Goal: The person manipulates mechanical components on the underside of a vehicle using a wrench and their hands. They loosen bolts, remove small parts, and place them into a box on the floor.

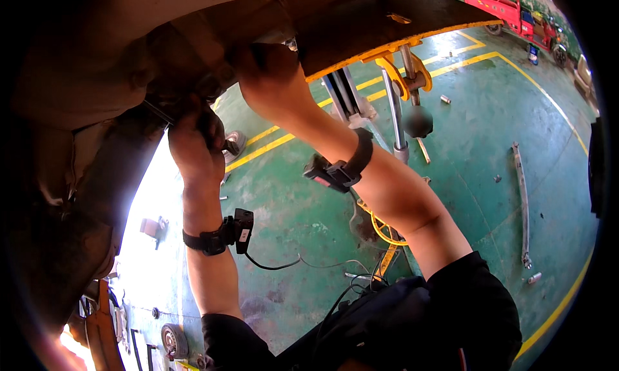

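Both my arms reach up to the dark underside of a raised vehicle. My left hand is closed close under the vehicle parts, its fingers curled in shadow around something too dark to name. Just beside it shows a thin metal rod; whether the hand grips it is unclear. Farther right and higher, my right hand is bent at the wrist against the underside. Motion blur and shadow hide its fingers. Each wrist wears a black strap with a small box, and a cable hangs from the left one.
A dark lift platform with a yellow edge extends right of my right hand. Below it stands a jack with a yellow bracket. A long metal bar lies on the green floor. A red cargo vehicle is at the far right.
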The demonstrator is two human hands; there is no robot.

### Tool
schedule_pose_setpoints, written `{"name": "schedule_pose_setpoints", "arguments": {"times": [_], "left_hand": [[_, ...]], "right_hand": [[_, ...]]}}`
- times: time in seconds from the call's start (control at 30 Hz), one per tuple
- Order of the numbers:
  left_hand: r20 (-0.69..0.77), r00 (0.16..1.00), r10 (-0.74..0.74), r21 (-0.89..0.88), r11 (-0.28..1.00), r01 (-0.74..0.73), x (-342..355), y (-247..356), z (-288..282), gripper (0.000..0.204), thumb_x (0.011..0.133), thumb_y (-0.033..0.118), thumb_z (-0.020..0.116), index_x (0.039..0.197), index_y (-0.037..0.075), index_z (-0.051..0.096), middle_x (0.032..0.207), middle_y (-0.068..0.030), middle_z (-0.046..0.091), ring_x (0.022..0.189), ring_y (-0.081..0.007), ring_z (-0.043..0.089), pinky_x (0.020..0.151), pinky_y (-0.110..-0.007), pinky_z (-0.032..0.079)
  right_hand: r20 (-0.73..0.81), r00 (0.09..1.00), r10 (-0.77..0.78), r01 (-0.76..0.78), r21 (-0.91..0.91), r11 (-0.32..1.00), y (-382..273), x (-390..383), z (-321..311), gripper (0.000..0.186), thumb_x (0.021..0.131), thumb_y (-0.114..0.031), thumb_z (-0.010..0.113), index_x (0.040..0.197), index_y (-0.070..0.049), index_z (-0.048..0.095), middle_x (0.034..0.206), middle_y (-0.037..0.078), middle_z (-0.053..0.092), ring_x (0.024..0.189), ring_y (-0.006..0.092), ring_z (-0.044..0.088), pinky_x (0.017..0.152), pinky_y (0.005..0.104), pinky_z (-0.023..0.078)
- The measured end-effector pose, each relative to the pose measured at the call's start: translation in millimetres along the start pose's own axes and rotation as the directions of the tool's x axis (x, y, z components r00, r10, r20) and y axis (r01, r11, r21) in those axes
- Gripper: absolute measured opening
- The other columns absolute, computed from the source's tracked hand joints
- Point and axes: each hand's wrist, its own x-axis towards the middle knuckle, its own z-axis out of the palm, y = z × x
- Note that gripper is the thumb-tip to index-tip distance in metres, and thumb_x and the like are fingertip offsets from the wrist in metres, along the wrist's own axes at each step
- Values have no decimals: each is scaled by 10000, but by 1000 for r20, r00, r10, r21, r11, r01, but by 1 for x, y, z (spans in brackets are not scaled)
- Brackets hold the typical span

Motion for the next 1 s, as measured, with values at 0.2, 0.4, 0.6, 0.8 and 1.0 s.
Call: {"name": "schedule_pose_setpoints", "arguments": {"times": [0.2, 0.4, 0.6, 0.8, 1.0], "left_hand": [[-30, 999, -19, 14, 1000, 19, -2, 3, 1, 131, 978, 163, 539, 872, 85, 530, 661, 6, 446, 476, -75, 354, 394, -220, 256], [52, 999, 6, -13, 1000, -5, 0, 1, -3, 130, 974, 164, 544, 878, 78, 535, 659, 0, 456, 466, -78, 350, 390, -222, 262], [14, 1000, -9, 0, 1000, 9, 0, 1, -4, 143, 976, 170, 542, 869, 75, 534, 652, -10, 456, 462, -88, 353, 387, -231, 261], [10, 1000, -28, -2, 1000, 28, 0, 4, -7, 167, 975, 186, 550, 855, 72, 535, 638, -8, 455, 453, -89, 349, 387, -229, 255], [47, 999, -18, -5, 1000, 18, 0, 2, -5, 164, 978, 181, 545, 856, 71, 531, 638, -4, 451, 457, -86, 344, 392, -227, 249]], "right_hand": [[-121, 991, -54, 49, -47, 998, 1, -10, -9, 129, 878, -46, 542, 997, -17, 582, 781, 153, 601, 721, 340, 585, 588, 390, 453], [-44, 998, 42, -24, 344, 938, 3, -1, -14, 67, 922, -57, 535, 959, -9, 562, 804, 152, 593, 715, 345, 581, 620, 392, 464], [33, 999, 8, -6, -73, 997, -2, -4, 1, 79, 837, -17, 565, 915, -30, 577, 821, 154, 605, 687, 330, 594, 547, 409, 445], [-133, 989, -58, 67, 60, 996, -2, -7, -13, 62, 905, -48, 532, 936, -20, 578, 821, 145, 608, 683, 336, 606, 547, 392, 449], [-81, 995, 60, -40, 219, 975, -6, -1, -13, 88, 921, -115, 565, 911, -43, 613, 779, 143, 613, 658, 348, 597, 524, 387, 435]]}}
